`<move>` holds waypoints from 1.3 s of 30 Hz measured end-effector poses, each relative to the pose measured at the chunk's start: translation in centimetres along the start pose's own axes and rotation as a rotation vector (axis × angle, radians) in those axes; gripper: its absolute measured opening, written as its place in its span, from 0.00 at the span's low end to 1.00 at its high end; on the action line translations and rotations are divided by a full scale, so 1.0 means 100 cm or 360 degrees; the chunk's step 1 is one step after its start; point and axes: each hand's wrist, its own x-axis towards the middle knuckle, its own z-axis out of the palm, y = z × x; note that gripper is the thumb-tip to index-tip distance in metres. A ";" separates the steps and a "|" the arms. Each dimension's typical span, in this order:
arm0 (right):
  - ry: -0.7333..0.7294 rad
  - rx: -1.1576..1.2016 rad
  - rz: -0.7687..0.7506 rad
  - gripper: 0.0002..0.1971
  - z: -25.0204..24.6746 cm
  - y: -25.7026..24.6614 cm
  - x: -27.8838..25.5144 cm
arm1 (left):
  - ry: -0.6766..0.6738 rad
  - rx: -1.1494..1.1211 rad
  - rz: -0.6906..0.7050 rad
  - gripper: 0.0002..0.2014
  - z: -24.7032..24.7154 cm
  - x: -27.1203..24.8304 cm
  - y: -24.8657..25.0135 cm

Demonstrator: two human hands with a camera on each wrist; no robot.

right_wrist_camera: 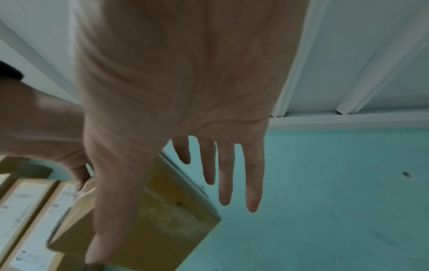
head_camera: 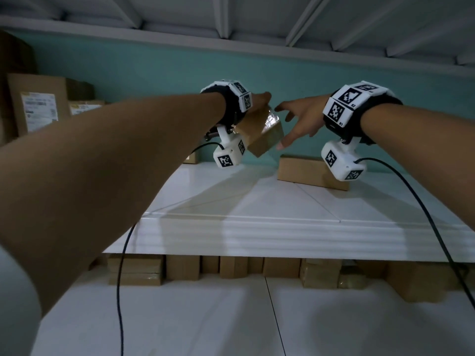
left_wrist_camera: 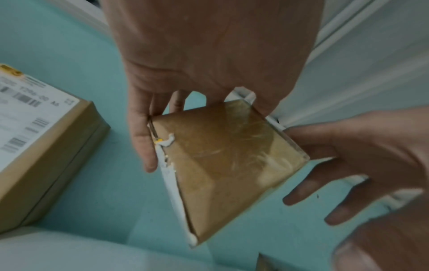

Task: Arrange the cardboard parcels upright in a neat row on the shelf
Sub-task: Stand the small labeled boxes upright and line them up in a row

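My left hand (head_camera: 258,102) grips a small brown cardboard parcel (head_camera: 264,136) by its top end and holds it tilted in the air above the white shelf (head_camera: 231,201). In the left wrist view the left hand (left_wrist_camera: 199,102) has fingers on one side of the taped parcel (left_wrist_camera: 223,161) and the thumb on the other. My right hand (head_camera: 295,119) is beside the parcel's right side with its fingers straight and spread; its thumb reaches the parcel's lower corner. The right wrist view shows the right hand (right_wrist_camera: 197,165) in front of the parcel (right_wrist_camera: 176,210). A second parcel (head_camera: 303,172) lies flat on the shelf.
Labelled parcels (head_camera: 38,106) stand upright at the shelf's far left, against the teal back wall (head_camera: 154,68). Several more cardboard parcels (head_camera: 231,271) line the lower shelf. Another shelf's white underside (head_camera: 257,21) is close overhead. Black cables hang from both wrists.
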 end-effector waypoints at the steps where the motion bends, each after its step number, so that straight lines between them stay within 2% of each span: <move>1: 0.0026 0.0062 -0.0038 0.54 -0.001 -0.002 -0.001 | 0.0005 -0.0066 -0.0022 0.40 -0.005 0.005 -0.001; 3: 0.0077 0.0184 -0.0117 0.52 -0.004 -0.008 -0.004 | -0.0019 -0.0132 -0.0057 0.49 -0.010 0.029 -0.007; 4: 0.0116 0.0224 -0.0152 0.51 -0.005 -0.010 -0.005 | -0.0027 -0.0135 -0.0092 0.49 -0.015 0.027 -0.006; 5: 0.0167 0.0226 -0.0172 0.51 -0.008 -0.013 -0.006 | -0.0028 -0.0137 -0.0111 0.48 -0.021 0.019 -0.005; 8: 0.0327 0.0120 -0.0237 0.59 -0.014 -0.024 -0.008 | -0.0016 -0.0163 0.0109 0.31 -0.042 -0.021 0.002; 9: 0.0365 0.0100 -0.0247 0.63 -0.016 -0.027 -0.008 | 0.0000 -0.0232 0.0149 0.28 -0.047 -0.023 0.002; 11: 0.0440 0.0087 -0.0250 0.69 -0.019 -0.034 -0.007 | -0.0026 -0.0460 0.0107 0.30 -0.051 -0.026 -0.002; 14: 0.0637 0.0108 -0.0285 0.64 -0.020 -0.039 -0.004 | -0.0088 -0.0735 -0.0024 0.40 -0.052 -0.019 -0.008; 17: 0.0738 0.0157 -0.0304 0.55 -0.024 -0.041 -0.003 | -0.0165 -0.0745 -0.0033 0.39 -0.056 -0.019 -0.014; 20: 0.0720 0.0221 -0.0243 0.46 -0.028 -0.041 -0.006 | -0.0165 -0.0723 -0.0028 0.35 -0.063 -0.042 -0.019; 23: 0.0662 0.0341 -0.0129 0.41 -0.026 -0.045 -0.007 | -0.0175 -0.0573 0.0021 0.31 -0.070 -0.056 -0.023; 27: 0.0536 0.0561 -0.0121 0.32 -0.021 -0.052 -0.002 | -0.0098 -0.0522 0.0107 0.26 -0.079 -0.062 -0.026; 30: 0.0496 0.0672 -0.0071 0.36 -0.017 -0.057 0.001 | -0.0079 -0.0541 0.0133 0.25 -0.083 -0.063 -0.029; 33: 0.0432 0.0732 -0.0045 0.40 -0.014 -0.063 0.005 | -0.0138 -0.0452 0.0191 0.18 -0.087 -0.065 -0.036; 35: 0.0377 0.0824 -0.0042 0.39 -0.012 -0.068 0.009 | -0.0114 -0.0373 0.0258 0.15 -0.090 -0.061 -0.043; 39: 0.0243 0.1044 -0.0068 0.33 -0.006 -0.080 0.018 | -0.0112 -0.0312 0.0362 0.16 -0.097 -0.059 -0.062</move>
